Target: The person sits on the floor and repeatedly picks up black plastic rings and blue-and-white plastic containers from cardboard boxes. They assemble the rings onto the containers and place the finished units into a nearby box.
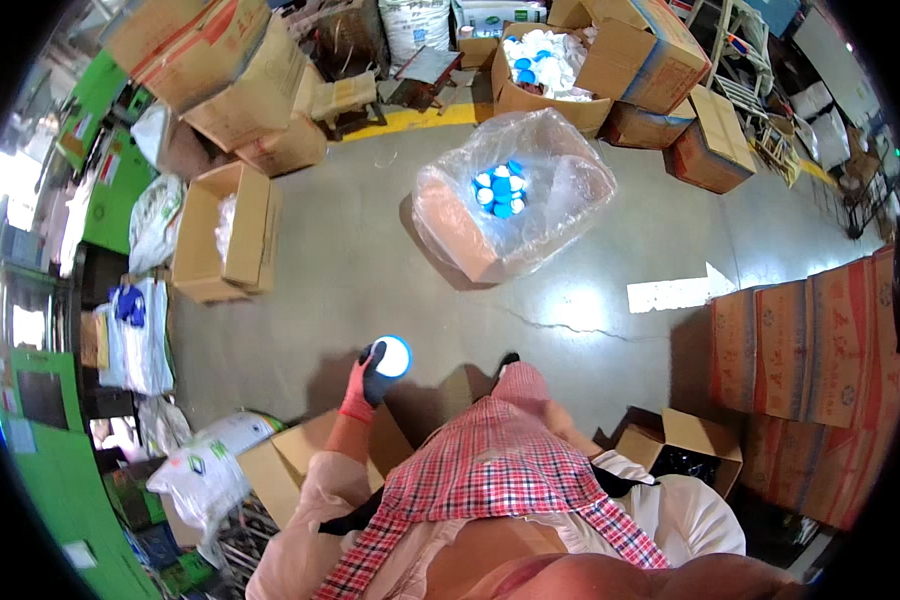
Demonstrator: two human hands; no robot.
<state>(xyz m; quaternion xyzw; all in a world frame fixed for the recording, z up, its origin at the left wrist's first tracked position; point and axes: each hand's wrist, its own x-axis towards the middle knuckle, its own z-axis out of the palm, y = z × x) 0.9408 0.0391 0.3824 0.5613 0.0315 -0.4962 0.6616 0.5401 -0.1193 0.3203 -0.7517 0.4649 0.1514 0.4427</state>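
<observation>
Left hand [368,378], in a red-and-black work glove, is gripping a round white lid with a blue rim [393,356]; fingers are wrapping its left edge, closed on it, lid face pointing up at the camera. Right hand isn't showing anywhere, so can't tell its grip.

Using the held lid as reference:
- Lid is sitting over bare grey concrete floor [370,260], just above the person's red-and-white checked apron [490,460].
- Up and to the right, well apart: a cardboard box lined with a clear plastic bag [515,195], holding a small pile of blue and white lids [500,188].
- Further up past that: an open brown cardboard box full of white lids [550,65].
- Up-left: an open empty-looking cardboard box with a plastic liner [225,232].
- Directly below-left, close by: a plain brown carton [300,465] lying next to the left forearm.
- Far right: a stack of printed reddish cartons [815,350].
- Lower right: a small open box with dark contents [682,450]; can't make out what's inside.
</observation>
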